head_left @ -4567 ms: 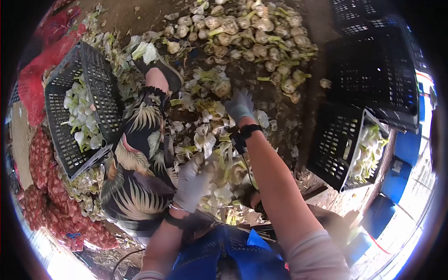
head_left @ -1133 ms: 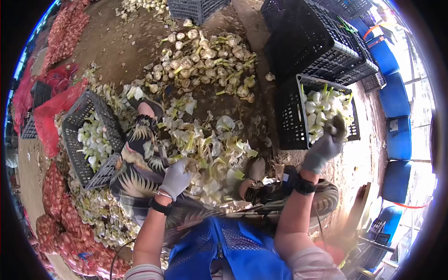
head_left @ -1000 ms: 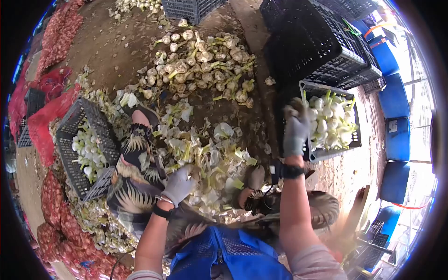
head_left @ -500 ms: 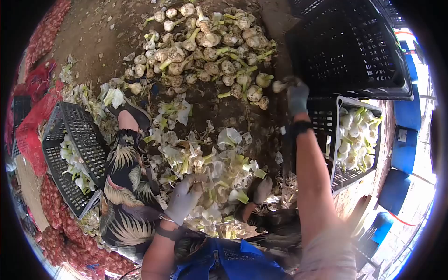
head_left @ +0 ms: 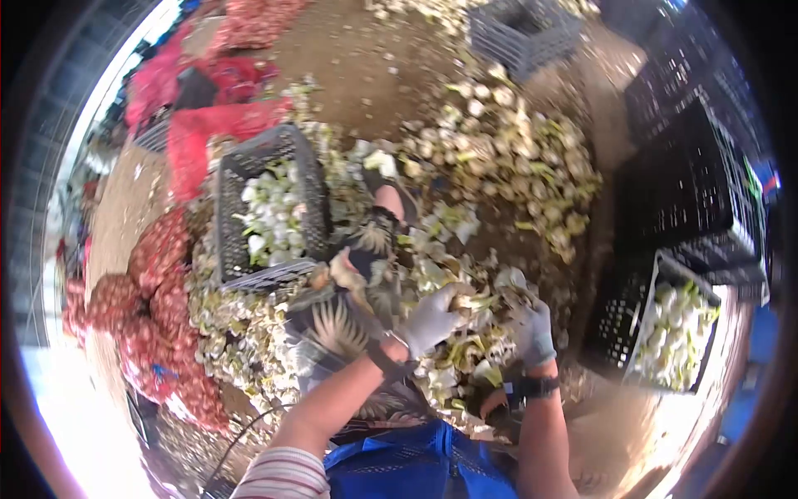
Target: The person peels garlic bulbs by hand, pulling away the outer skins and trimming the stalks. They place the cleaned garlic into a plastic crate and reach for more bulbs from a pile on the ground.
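Note:
My left hand (head_left: 434, 319), in a pale glove, is closed, its fingertips curled over something too small and blurred to make out. Close to its right, my gloved right hand (head_left: 532, 329) has its fingers wrapped round a whitish bulb (head_left: 512, 284), partly hidden by the fingers. Both are above loose peelings and cut leaves (head_left: 453, 384) between my legs. Beyond them lies a heap of soiled bulbs with green stems (head_left: 490, 137).
A black crate (head_left: 317, 195) with white bulbs stands at the left, another (head_left: 642, 320) at the right. Stacked black crates (head_left: 673, 183) rise behind the right one. Red net sacks (head_left: 170, 333) lie far left. A grey crate (head_left: 524, 51) is at the top.
My right hand has come back from the heap with a bulb, close to my left hand. The view has turned left, so the left crate and sacks show more fully.

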A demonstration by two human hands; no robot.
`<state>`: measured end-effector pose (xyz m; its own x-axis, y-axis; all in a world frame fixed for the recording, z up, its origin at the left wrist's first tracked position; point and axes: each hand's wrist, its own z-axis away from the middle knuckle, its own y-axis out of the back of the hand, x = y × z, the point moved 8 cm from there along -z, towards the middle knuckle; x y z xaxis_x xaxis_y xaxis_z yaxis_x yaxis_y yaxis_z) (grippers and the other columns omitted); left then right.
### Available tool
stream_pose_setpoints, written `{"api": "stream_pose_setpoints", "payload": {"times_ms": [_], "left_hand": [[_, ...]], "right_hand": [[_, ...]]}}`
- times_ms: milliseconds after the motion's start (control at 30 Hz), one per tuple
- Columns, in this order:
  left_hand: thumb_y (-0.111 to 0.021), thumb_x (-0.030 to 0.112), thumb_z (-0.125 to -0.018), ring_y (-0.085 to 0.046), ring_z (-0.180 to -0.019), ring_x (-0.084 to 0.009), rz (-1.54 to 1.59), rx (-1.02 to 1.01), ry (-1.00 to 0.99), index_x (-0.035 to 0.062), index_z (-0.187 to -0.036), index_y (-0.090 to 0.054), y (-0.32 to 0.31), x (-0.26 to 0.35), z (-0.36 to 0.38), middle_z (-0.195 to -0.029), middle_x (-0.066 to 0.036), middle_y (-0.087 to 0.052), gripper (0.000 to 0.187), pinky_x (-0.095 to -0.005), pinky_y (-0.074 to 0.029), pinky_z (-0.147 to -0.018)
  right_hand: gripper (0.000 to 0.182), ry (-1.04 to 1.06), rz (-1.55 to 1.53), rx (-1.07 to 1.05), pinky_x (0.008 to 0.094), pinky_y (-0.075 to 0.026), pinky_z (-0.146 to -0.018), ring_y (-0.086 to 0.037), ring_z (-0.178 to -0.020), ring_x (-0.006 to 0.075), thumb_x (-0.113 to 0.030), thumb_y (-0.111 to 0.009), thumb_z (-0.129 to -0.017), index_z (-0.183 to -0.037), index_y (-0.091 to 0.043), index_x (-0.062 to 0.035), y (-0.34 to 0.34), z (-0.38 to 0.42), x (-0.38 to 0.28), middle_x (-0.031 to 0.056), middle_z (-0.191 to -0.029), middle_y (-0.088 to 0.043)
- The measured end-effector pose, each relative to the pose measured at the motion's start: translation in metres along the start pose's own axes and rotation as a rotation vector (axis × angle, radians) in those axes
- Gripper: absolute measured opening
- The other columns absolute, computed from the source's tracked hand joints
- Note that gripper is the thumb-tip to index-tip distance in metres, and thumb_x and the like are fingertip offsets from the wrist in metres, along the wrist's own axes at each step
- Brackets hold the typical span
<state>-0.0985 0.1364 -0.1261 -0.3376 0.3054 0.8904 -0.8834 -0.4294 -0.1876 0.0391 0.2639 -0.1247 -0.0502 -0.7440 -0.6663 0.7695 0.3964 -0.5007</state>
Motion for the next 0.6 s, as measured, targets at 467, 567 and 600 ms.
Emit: {"api": "stream_pose_setpoints", "payload": {"times_ms": [467, 567, 600], "left_hand": [[-0.065, 0.022, -0.088, -0.056, -0.069, -0.0087, -0.051, 0.299, -0.066, 0.0081, -0.082, -0.066, 0.152, 0.233, 0.118, -0.084, -0.002, -0.061, 0.015, -0.0256, -0.047, -0.058], [-0.064, 0.022, -0.092, -0.063, -0.077, -0.0151, 0.575, 0.091, 0.136, 0.0074, -0.105, -0.068, 0.111, 0.096, 0.092, -0.09, -0.004, -0.067, 0.02, -0.0301, -0.053, -0.068], [-0.058, 0.027, -0.097, -0.064, -0.082, -0.0157, 0.671, -0.035, 0.072, 0.0051, -0.111, -0.065, 0.107, 0.089, 0.09, -0.094, -0.005, -0.068, 0.027, -0.03, -0.054, -0.071]], "right_hand": [[0.018, 0.093, 0.887, 0.268, 0.0319, -0.05, -0.068, -0.063, -0.076, 0.0145, -0.01, -0.061, -0.091, -0.099, -0.07, 0.0033, 0.122, -0.03, 0.106, 0.0088, -0.086, -0.073], [0.019, 0.015, 1.282, 0.263, 0.0326, -0.051, -0.069, -0.065, -0.073, 0.0165, -0.009, -0.06, -0.088, -0.099, -0.072, -0.0008, 0.058, 0.001, 0.085, 0.0101, -0.083, -0.073], [0.021, 0.051, 1.002, 0.201, 0.0319, -0.052, -0.066, -0.064, -0.072, 0.0155, -0.006, -0.058, -0.087, -0.101, -0.073, -0.0017, 0.038, 0.012, 0.082, 0.0075, -0.082, -0.072]]}}
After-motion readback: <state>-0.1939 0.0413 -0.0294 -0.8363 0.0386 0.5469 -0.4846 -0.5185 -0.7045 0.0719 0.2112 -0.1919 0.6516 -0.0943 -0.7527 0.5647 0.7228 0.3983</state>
